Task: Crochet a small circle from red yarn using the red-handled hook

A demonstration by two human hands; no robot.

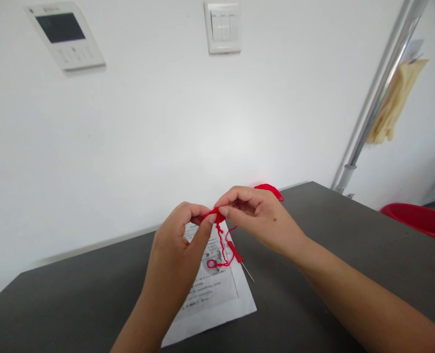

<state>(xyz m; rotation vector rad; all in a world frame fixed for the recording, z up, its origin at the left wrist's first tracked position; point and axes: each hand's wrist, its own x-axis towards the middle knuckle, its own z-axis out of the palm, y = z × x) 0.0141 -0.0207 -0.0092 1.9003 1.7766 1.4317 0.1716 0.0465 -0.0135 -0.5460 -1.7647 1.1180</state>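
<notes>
My left hand (178,245) and my right hand (261,215) meet above the dark table (349,245), both pinching the same small bunch of red yarn (217,215) between thumb and fingertips. A loose red strand with a small loop (220,252) hangs down from the pinch. Under it lies a printed sheet of paper (217,294). A crochet hook with a red handle (239,257) rests on the paper's right edge, its metal tip pointing toward me. A red ball of yarn (270,189) shows just behind my right hand.
A white wall stands right behind the table, with a panel with a screen (64,34) and a light switch (222,27). A metal pole (379,98) with pale gloves (394,103) rises at the right. A red basin (419,220) sits beyond the table's right edge.
</notes>
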